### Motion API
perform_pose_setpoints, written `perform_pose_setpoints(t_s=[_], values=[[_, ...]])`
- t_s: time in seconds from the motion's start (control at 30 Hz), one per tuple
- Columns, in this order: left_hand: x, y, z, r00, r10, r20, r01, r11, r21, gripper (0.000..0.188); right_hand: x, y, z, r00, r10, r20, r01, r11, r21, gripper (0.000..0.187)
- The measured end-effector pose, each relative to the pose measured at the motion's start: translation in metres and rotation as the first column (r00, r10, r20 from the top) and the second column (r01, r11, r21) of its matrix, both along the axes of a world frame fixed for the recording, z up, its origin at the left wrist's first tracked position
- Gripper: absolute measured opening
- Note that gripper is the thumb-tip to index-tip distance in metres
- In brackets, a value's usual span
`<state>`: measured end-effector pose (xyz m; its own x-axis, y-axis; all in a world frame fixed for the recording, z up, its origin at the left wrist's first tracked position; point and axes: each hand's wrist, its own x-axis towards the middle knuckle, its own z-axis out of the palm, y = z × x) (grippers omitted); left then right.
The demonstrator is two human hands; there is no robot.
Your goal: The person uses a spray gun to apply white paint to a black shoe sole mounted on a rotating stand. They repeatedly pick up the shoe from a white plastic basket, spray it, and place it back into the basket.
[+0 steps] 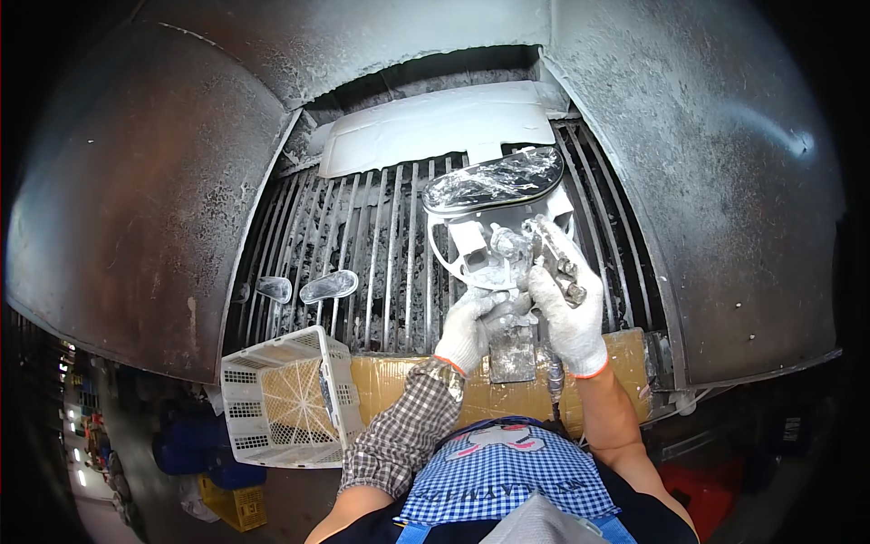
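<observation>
White-dusted metal slats (pixel 395 236) under the work, metal walls (pixel 136 190) both sides. Worker gloved L + R. Right hand (pixel 571 313) curled round a metal tool (pixel 568 268), ribbed fitting (pixel 555 374) just below wrist side. Left hand (pixel 467 333) has fingers bunched at near end of white frame (pixel 468 238); can't tell from where I stand if it's gripping or just resting. Glossy dark panel (pixel 494 186), long w/ rounded ends, streaked white, sits at frame's far end, ahead of both hands. 2 small oval pcs (pixel 329 286) on slats, well to L. White plastic basket (pixel 344 394) near L forearm. Cardboard (pixel 390 376) along front edge. Pale board (pixel 435 127) at back. Apron (pixel 507 480) blue check.
</observation>
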<state>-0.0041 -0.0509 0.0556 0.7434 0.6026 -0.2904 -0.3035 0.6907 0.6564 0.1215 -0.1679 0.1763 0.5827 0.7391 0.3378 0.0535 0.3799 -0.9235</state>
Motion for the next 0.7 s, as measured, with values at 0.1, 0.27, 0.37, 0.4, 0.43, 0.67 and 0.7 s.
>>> perform_pose_setpoints(t_s=[0.1, 0.27, 0.37, 0.4, 0.43, 0.67, 0.7], values=[[0.002, 0.005, -0.005, 1.0, -0.024, 0.012, 0.024, 1.0, -0.013, 0.052, 0.006, -0.002, -0.005, 0.999, -0.038, 0.013, 0.038, 0.999, -0.006, 0.055], [-0.002, 0.009, -0.013, 1.0, -0.001, 0.019, 0.001, 1.0, 0.003, 0.047, 0.008, -0.009, 0.0, 0.994, -0.016, -0.11, 0.014, 1.0, -0.013, 0.057], [-0.003, 0.01, -0.015, 1.0, 0.002, 0.021, -0.003, 1.0, 0.016, 0.043, 0.012, -0.013, -0.002, 0.996, -0.059, -0.072, 0.058, 0.998, -0.015, 0.057], [-0.003, 0.01, -0.014, 1.0, 0.004, 0.027, -0.004, 1.0, 0.02, 0.042, 0.014, -0.014, -0.003, 0.996, -0.078, -0.053, 0.077, 0.997, -0.017, 0.057], [-0.004, 0.01, -0.013, 1.0, -0.002, 0.028, 0.001, 1.0, 0.031, 0.045, 0.017, -0.013, -0.01, 0.993, -0.12, -0.001, 0.12, 0.993, -0.022, 0.057], [-0.006, 0.01, 0.0, 0.999, -0.016, 0.045, 0.012, 0.997, 0.074, 0.05, 0.029, -0.023, -0.015, 0.988, -0.156, -0.009, 0.155, 0.987, -0.05, 0.056], [-0.006, 0.01, 0.002, 0.999, -0.015, 0.051, 0.012, 0.997, 0.076, 0.05, 0.027, -0.026, -0.01, 0.987, -0.15, -0.058, 0.147, 0.987, -0.057, 0.056]])
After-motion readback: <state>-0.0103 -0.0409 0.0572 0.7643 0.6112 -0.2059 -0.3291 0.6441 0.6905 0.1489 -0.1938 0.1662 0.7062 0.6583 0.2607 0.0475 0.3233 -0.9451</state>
